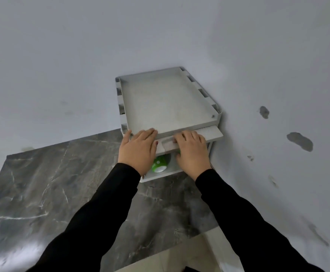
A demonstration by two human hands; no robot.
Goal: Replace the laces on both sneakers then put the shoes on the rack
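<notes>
A white tiered shoe rack [166,99] stands on the floor in the corner of the room. On a lower shelf, between my hands, the green-and-white end of a sneaker [159,164] shows; the rest of it is hidden under the shelves. My left hand [138,149] lies flat on the front edge of the top shelf, fingers straight. My right hand [192,150] grips the front edge of the pulled-out middle shelf [213,133], fingers on top and thumb below. No second sneaker and no laces are in view.
The rack is tight against pale grey walls [278,75] behind it and to its right. Dark grey marble floor [52,193] spreads to the left and in front; lighter tile [179,258] begins near my body.
</notes>
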